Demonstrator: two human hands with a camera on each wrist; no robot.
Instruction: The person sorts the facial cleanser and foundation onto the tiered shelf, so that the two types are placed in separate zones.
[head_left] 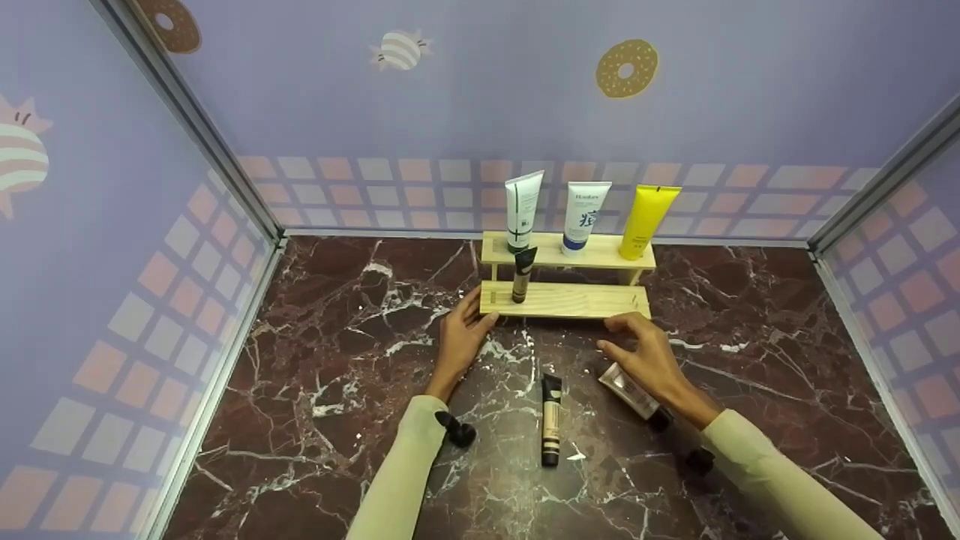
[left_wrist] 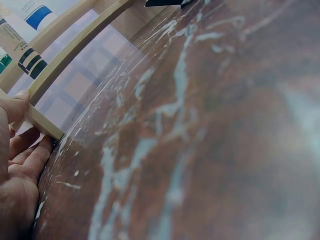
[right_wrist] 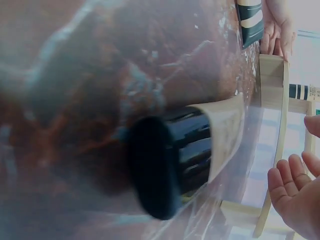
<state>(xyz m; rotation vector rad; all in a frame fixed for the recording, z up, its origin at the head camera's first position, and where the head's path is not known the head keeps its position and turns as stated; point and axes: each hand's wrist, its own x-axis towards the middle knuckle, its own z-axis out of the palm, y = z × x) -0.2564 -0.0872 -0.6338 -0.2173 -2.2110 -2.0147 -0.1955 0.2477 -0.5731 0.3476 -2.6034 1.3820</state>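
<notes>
1. The flat tube (head_left: 628, 391) lies on the tabletop (head_left: 300, 450) just beside the right hand (head_left: 651, 360), on its near side; the left hand (head_left: 460, 341) is well apart. Its long axis slants — dark capped end toward the right wrist, pale end pointing away from it.
2. The right hand reaches in from the lower right, its fingers (right_wrist: 284, 182) extended and released around nothing, thumb apart. The fingertips are near the front edge of the rack (head_left: 585, 301); whether they touch it, I cannot tell.
3. The left hand grasps the rack's left end — thumb at the front edge, fingers around the side.
4. The slim tube (head_left: 551, 420) lies between the two arms, its long axis running roughly toward the rack.
5. The small tube (head_left: 521, 279) stands on the lower shelf, left of its middle.
6. Above are three larger tubes: green-white (head_left: 523, 210), blue-white (head_left: 585, 217) and yellow (head_left: 649, 221).
</notes>
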